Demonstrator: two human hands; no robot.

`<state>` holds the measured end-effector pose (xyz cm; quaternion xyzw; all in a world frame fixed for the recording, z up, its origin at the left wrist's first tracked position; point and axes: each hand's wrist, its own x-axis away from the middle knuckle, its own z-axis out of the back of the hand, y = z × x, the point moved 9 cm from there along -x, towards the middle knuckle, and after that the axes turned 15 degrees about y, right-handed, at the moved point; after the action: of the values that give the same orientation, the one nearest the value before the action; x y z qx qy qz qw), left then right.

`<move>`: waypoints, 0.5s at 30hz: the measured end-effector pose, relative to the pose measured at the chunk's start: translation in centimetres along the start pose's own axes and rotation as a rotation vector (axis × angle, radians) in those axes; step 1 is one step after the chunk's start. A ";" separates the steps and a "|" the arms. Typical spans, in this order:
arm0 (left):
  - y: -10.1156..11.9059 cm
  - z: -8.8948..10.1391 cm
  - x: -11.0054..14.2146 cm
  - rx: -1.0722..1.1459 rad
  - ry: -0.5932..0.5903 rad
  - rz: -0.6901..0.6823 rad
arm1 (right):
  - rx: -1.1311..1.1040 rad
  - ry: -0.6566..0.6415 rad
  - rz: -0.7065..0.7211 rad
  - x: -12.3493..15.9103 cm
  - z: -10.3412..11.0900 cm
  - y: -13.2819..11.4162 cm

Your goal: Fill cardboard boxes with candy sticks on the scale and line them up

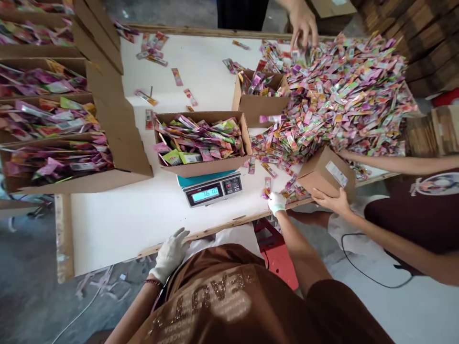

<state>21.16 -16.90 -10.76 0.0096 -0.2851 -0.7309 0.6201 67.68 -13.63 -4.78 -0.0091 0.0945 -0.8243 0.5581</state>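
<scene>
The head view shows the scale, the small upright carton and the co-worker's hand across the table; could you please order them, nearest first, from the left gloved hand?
1. Scale, ahead, slightly right.
2. Small upright carton, farther right.
3. Co-worker's hand, farthest back, right.

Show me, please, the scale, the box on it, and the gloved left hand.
Scale (pixel 212 192): head view, on its lit screen.
Box (pixel 211 167): head view, on its front wall.
Left hand (pixel 169 255): head view, on the glove's back.

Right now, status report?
Left white-gloved hand open, near white tabletop. Right white-gloved hand at colourful packets, grip unclear. Brown cardboard box occupying digital scale.
</scene>
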 end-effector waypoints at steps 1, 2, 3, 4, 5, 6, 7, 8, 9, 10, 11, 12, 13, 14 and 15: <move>0.3 -0.1 0.0 0.011 0.007 -0.004 | -0.017 0.008 -0.020 -0.5 0.0 0.2; 0.4 -0.1 0.0 0.020 0.017 -0.007 | -0.039 0.022 -0.034 -1.3 0.6 0.2; 0.5 0.0 -0.1 0.028 0.026 -0.011 | -0.062 0.042 -0.042 -2.4 1.6 -0.1; 0.6 0.0 -0.1 0.033 0.033 -0.015 | -0.101 0.080 -0.041 -3.6 3.3 -0.7; 0.6 0.2 -0.2 0.036 0.040 -0.022 | -0.157 0.142 -0.025 -5.0 5.7 -1.9; 0.6 0.4 -0.3 0.040 0.048 -0.031 | -0.219 0.216 0.010 -6.4 8.6 -3.6; 0.7 0.6 -0.4 0.042 0.052 -0.041 | -0.307 0.318 0.064 -7.6 12.1 -5.9; 0.7 0.8 -0.5 0.042 0.054 -0.049 | -0.380 0.409 0.157 -8.7 15.6 -8.8; 0.8 1.0 -0.5 0.042 0.056 -0.058 | -0.405 0.458 0.264 -9.5 18.6 -12.1; 0.9 1.2 -0.6 0.042 0.061 -0.064 | -0.406 0.453 0.366 -10.2 20.8 -15.5; 0.9 1.4 -0.7 0.044 0.068 -0.070 | -0.394 0.420 0.448 -10.7 22.3 -18.7; 1.0 1.6 -0.7 0.050 0.075 -0.076 | -0.384 0.389 0.509 -11.1 23.2 -21.4; 0.9 1.7 -0.7 0.060 0.084 -0.077 | -0.386 0.366 0.549 -11.3 23.7 -23.3; 0.9 2.0 -0.7 0.075 0.095 -0.074 | -0.403 0.358 0.557 -11.5 23.7 -24.4; 0.7 2.4 -0.7 0.096 0.110 -0.066 | -0.435 0.364 0.536 -11.6 23.3 -24.5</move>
<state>21.10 -15.36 -8.70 0.0888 -0.2851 -0.7347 0.6092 52.36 2.52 23.21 0.0442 0.3636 -0.5983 0.7127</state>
